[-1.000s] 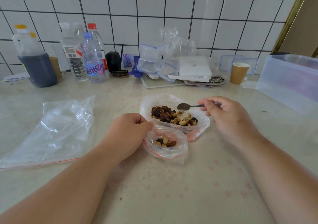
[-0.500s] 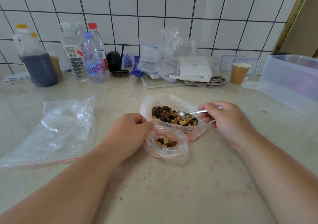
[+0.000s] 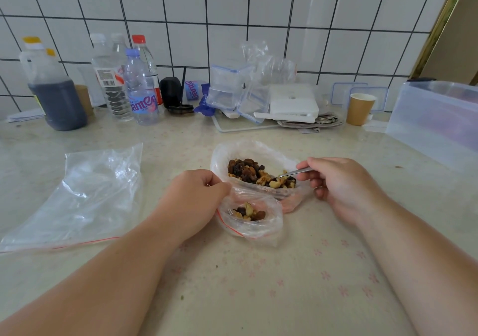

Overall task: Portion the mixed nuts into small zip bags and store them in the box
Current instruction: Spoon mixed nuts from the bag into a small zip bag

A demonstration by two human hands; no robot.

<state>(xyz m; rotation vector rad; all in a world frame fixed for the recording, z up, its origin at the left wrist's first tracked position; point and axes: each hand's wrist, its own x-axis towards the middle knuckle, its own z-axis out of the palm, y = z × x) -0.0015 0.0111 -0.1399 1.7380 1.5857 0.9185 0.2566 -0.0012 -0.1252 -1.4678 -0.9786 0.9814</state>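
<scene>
A large clear bag [image 3: 225, 154] lies open at the table's middle with a heap of mixed nuts [image 3: 254, 173] inside. Just in front of it sits a small zip bag [image 3: 269, 229] with a red strip, holding a few nuts [image 3: 249, 213]. My left hand [image 3: 192, 198] pinches the small bag's left rim and holds it open. My right hand [image 3: 341, 185] grips a metal spoon [image 3: 294, 172]; its bowl is buried in the nuts at the big bag's right side. A translucent storage box [image 3: 437, 121] stands at the right edge.
A flat empty zip bag [image 3: 85, 196] lies to the left. Along the tiled wall stand a dark-liquid jug [image 3: 54, 95], several water bottles [image 3: 141, 90], small clear containers [image 3: 227, 87], a white device [image 3: 293, 100] and a paper cup [image 3: 359, 108].
My right hand has dropped and moved the spoon from above the big bag down into the nuts, so its bowl is now hidden. My left hand has stayed on the small bag.
</scene>
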